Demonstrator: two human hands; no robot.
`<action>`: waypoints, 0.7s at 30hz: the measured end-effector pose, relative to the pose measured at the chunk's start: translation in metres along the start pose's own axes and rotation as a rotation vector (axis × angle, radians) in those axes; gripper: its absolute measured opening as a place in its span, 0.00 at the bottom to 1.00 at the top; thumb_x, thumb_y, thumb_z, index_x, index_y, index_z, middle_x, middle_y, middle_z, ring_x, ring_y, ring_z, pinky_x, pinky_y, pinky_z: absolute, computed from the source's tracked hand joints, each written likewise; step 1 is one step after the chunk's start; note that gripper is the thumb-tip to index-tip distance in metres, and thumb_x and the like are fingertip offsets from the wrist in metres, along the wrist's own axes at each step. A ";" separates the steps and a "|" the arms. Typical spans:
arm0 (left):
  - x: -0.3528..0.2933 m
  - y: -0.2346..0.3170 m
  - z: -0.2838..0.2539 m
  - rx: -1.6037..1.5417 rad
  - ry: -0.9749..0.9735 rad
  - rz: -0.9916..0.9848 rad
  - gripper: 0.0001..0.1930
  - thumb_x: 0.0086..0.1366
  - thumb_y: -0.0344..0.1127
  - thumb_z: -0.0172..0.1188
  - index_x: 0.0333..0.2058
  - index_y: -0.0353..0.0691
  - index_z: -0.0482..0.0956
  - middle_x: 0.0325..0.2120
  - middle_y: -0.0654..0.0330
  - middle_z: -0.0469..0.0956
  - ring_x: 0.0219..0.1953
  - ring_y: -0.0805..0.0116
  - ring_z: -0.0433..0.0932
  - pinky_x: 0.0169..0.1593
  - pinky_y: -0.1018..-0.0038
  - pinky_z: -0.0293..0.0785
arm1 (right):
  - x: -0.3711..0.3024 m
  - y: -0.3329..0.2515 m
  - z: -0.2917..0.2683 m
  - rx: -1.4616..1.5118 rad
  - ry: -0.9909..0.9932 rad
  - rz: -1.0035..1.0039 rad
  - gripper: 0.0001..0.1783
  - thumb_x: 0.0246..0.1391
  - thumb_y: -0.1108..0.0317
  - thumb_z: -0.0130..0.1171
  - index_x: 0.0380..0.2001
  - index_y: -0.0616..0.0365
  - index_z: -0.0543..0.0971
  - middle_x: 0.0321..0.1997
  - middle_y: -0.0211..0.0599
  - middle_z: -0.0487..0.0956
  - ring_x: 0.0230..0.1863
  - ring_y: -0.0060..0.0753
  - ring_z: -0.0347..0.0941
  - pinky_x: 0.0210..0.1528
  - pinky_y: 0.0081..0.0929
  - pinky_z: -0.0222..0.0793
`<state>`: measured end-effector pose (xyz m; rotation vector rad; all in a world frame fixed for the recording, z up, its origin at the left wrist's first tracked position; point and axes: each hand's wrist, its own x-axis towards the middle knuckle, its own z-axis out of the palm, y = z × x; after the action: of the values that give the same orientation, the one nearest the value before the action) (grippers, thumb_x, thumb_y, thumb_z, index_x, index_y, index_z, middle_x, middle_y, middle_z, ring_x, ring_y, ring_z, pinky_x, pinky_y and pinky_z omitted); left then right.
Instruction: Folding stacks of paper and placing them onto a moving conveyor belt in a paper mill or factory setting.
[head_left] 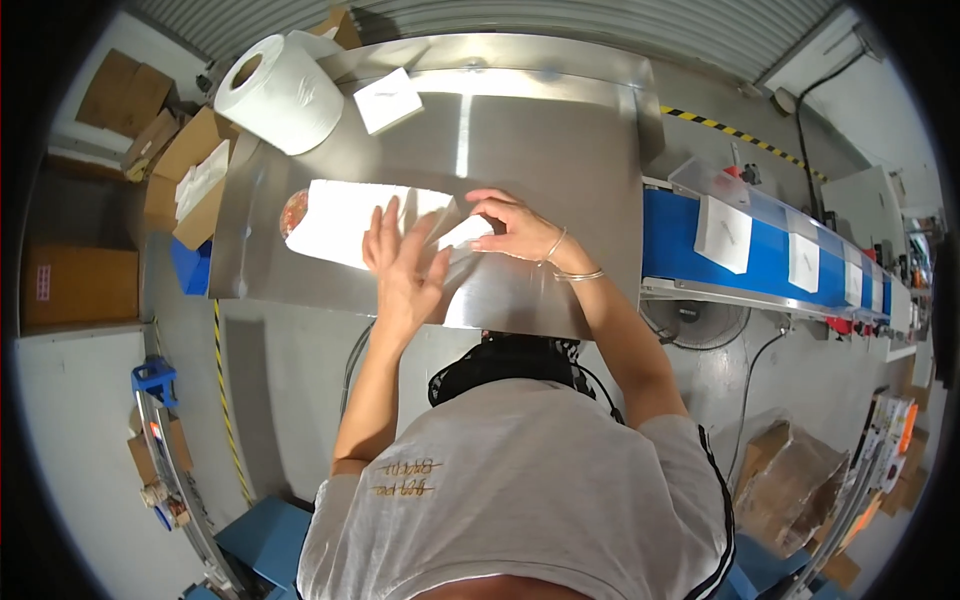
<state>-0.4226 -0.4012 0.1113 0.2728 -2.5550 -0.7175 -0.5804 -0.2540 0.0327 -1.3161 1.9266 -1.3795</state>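
Note:
A white paper sheet [335,225] lies on the steel table in front of me. From under its left end peeks a rounded, reddish-brown patterned thing [294,212], mostly hidden. My left hand [405,250] rests on the sheet with its fingers spread flat. At the sheet's right end, my right hand [515,228] pinches a small folded white paper piece [468,234] between thumb and fingers. Whether that piece is part of the same sheet, I cannot tell.
A big white paper roll [300,105] and a flat white packet [389,101] sit at the table's back left. Open cardboard box [165,190] stands left of the table. On the right runs a blue conveyor belt [670,235] carrying several white packets [722,235].

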 end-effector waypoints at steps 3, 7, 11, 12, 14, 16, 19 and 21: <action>-0.004 -0.018 0.002 0.137 0.054 0.001 0.19 0.59 0.28 0.59 0.51 0.42 0.76 0.61 0.47 0.62 0.64 0.45 0.55 0.65 0.54 0.50 | -0.027 -0.004 -0.002 0.413 0.190 0.279 0.19 0.55 0.65 0.62 0.47 0.61 0.72 0.43 0.31 0.74 0.44 0.24 0.70 0.48 0.24 0.69; -0.007 -0.026 0.002 0.088 0.050 -0.038 0.17 0.58 0.22 0.56 0.46 0.40 0.79 0.55 0.52 0.69 0.61 0.47 0.61 0.63 0.56 0.55 | -0.089 0.037 -0.050 -0.017 0.618 0.531 0.15 0.58 0.59 0.60 0.37 0.62 0.74 0.31 0.28 0.72 0.33 0.20 0.66 0.36 0.20 0.67; -0.006 -0.027 0.004 0.045 0.071 -0.043 0.17 0.57 0.22 0.57 0.46 0.41 0.80 0.55 0.53 0.69 0.61 0.48 0.62 0.63 0.56 0.55 | -0.185 0.110 -0.134 -0.422 0.871 0.742 0.21 0.56 0.51 0.60 0.36 0.60 0.75 0.29 0.38 0.75 0.30 0.36 0.71 0.37 0.29 0.70; -0.006 -0.026 0.004 0.058 0.076 -0.033 0.17 0.56 0.22 0.58 0.45 0.42 0.80 0.55 0.53 0.69 0.61 0.48 0.61 0.63 0.57 0.55 | -0.186 0.086 -0.144 -0.614 0.877 0.889 0.22 0.54 0.50 0.61 0.39 0.59 0.76 0.34 0.44 0.78 0.34 0.43 0.74 0.40 0.32 0.71; -0.005 -0.023 0.005 0.063 0.092 -0.020 0.16 0.53 0.22 0.60 0.41 0.43 0.82 0.56 0.55 0.69 0.62 0.49 0.60 0.64 0.55 0.51 | -0.176 0.049 -0.138 -1.288 0.965 0.949 0.26 0.49 0.53 0.65 0.46 0.58 0.75 0.46 0.53 0.76 0.45 0.54 0.73 0.48 0.40 0.69; -0.004 -0.020 0.006 0.079 0.068 -0.018 0.15 0.52 0.22 0.60 0.39 0.44 0.82 0.57 0.56 0.68 0.64 0.49 0.58 0.66 0.53 0.45 | -0.161 0.044 -0.137 -1.116 0.952 0.596 0.30 0.45 0.55 0.68 0.50 0.59 0.74 0.49 0.51 0.76 0.49 0.53 0.72 0.50 0.45 0.68; -0.009 -0.022 0.006 0.082 0.045 -0.004 0.15 0.51 0.23 0.60 0.39 0.45 0.82 0.58 0.57 0.66 0.65 0.49 0.55 0.66 0.50 0.40 | -0.085 0.005 -0.077 -0.569 0.495 0.125 0.30 0.43 0.62 0.69 0.51 0.55 0.72 0.48 0.47 0.75 0.51 0.49 0.71 0.52 0.40 0.68; -0.008 -0.020 0.004 0.090 0.027 0.020 0.15 0.51 0.23 0.60 0.38 0.45 0.82 0.59 0.57 0.66 0.66 0.48 0.54 0.66 0.49 0.39 | -0.035 -0.032 -0.038 -0.087 0.084 0.354 0.35 0.42 0.62 0.71 0.56 0.49 0.71 0.57 0.42 0.71 0.57 0.44 0.67 0.58 0.36 0.65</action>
<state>-0.4165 -0.4143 0.0948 0.2838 -2.5643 -0.5884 -0.5796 -0.2067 0.0715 -0.9064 2.1698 -1.2008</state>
